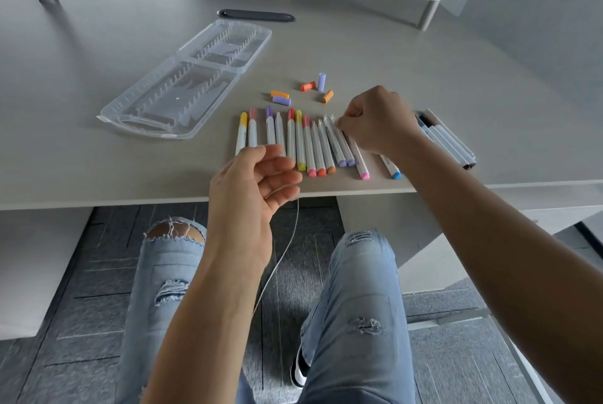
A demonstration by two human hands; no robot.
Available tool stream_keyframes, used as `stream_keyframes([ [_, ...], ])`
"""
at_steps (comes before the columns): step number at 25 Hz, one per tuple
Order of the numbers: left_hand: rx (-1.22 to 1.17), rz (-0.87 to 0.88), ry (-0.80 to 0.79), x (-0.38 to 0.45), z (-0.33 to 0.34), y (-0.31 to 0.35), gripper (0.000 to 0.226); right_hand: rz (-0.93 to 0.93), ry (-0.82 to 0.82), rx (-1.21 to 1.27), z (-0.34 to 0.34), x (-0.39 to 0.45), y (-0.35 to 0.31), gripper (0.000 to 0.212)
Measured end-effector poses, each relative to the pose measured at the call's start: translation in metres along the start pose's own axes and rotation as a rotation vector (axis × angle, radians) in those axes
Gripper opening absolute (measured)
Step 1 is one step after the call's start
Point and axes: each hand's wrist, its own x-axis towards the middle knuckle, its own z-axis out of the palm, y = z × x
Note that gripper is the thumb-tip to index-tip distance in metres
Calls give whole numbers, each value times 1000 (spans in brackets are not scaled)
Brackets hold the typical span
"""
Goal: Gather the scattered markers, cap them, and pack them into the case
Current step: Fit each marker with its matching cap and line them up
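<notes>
I see the right hand (378,123) over the row of markers (303,142). Its fingers (346,124) are curled and pressed together at the tip of one white marker near the right end of the row. I think they pinch that tip, but the hand hides the spot, so I cannot tell for sure.

The left hand (251,185) hangs at the near edge of the counter (98,175). Its fingers (280,165) are loose and a little spread, palm up. They hold nothing. A thin white cord (287,250) runs down just beside this hand.

The markers lie side by side on the counter, between the two hands. Some have color caps on the far end. Some have bare tips there. A few more markers (450,142) lie in a bunch to the right, past the right wrist.

Five loose caps (301,90), orange and purple, lie just behind the row.

The clear case (186,83) lies open and flat to the left, well apart from the markers. A dark pen-shaped thing (256,15) lies behind the case.
</notes>
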Motion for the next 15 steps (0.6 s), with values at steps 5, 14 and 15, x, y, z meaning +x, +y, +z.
stream_keyframes([
  [5, 28, 2, -8, -9, 3, -8, 22, 3, 0, 67, -7, -7, 3, 12],
  [14, 22, 31, -16, -14, 7, -13, 22, 6, -38, 75, -3, 1, 3, 19],
  [15, 21, 35, -9, -14, 5, -13, 22, 16, -40, 59, -1, 3, 2, 22],
])
